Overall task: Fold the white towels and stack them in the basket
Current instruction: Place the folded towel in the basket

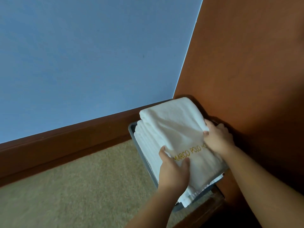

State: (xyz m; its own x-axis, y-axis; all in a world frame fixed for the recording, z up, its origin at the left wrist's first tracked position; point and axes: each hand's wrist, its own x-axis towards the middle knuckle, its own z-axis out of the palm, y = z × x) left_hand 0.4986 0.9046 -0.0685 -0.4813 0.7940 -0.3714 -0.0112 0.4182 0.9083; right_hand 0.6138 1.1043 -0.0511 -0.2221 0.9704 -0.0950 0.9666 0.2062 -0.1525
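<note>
A folded white towel with gold lettering lies on top of a stack of several folded white towels in a grey basket on the floor. My left hand grips the top towel's left edge, thumb on top and fingers tucked under it. My right hand holds the towel's right edge, thumb on top, fingers curled down over the side. The stack rises above the basket's rim, which hides most of the basket.
The basket stands in a corner, against a brown wooden panel on the right and a brown skirting board under a blue wall. Beige carpet covers the floor to the left.
</note>
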